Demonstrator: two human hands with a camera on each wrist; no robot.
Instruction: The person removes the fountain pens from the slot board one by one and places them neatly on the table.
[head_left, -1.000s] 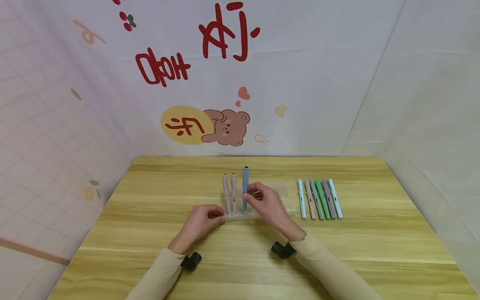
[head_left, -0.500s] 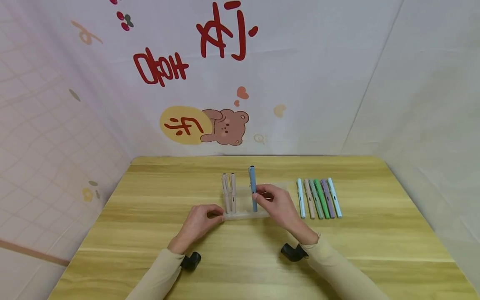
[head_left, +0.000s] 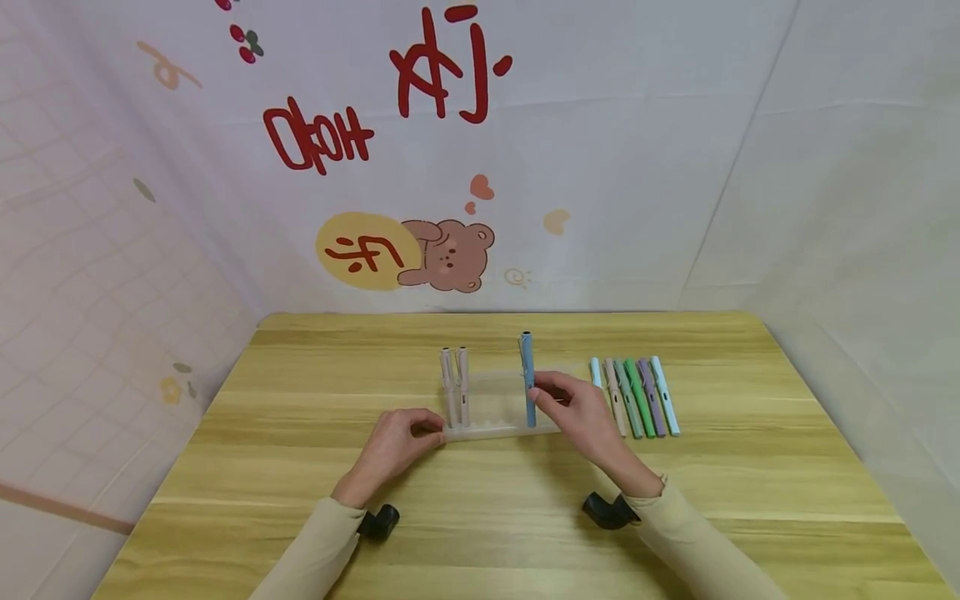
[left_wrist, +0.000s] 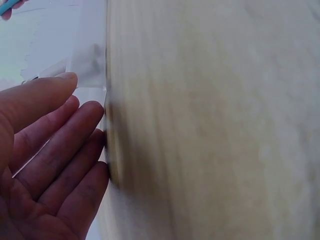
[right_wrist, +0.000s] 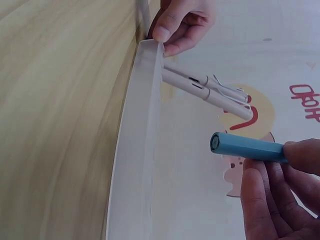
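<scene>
My right hand (head_left: 585, 414) pinches a blue pen (head_left: 527, 357) between thumb and fingers and holds it upright above the frosted clear pen rack (head_left: 491, 432). In the right wrist view the lower end of the blue pen (right_wrist: 245, 146) points toward the rack (right_wrist: 132, 145), with a gap between them. At the rack's left end, my left hand (head_left: 401, 437) grips the corner with thumb and fingertips. Close to it, two pale beige pens (head_left: 463, 400) stand side by side in the rack.
To the right of the rack, several pens lie in a row on the wooden table (head_left: 480, 517), among them a green pen (head_left: 639, 396), a purple pen (head_left: 651, 396) and a light blue pen (head_left: 665, 396). A printed cloth wall (head_left: 615, 150) rises behind the table.
My right hand has carried the upright blue pen to the right along the rack, away from the two beige pens. The left hand stays at the rack's left end.
</scene>
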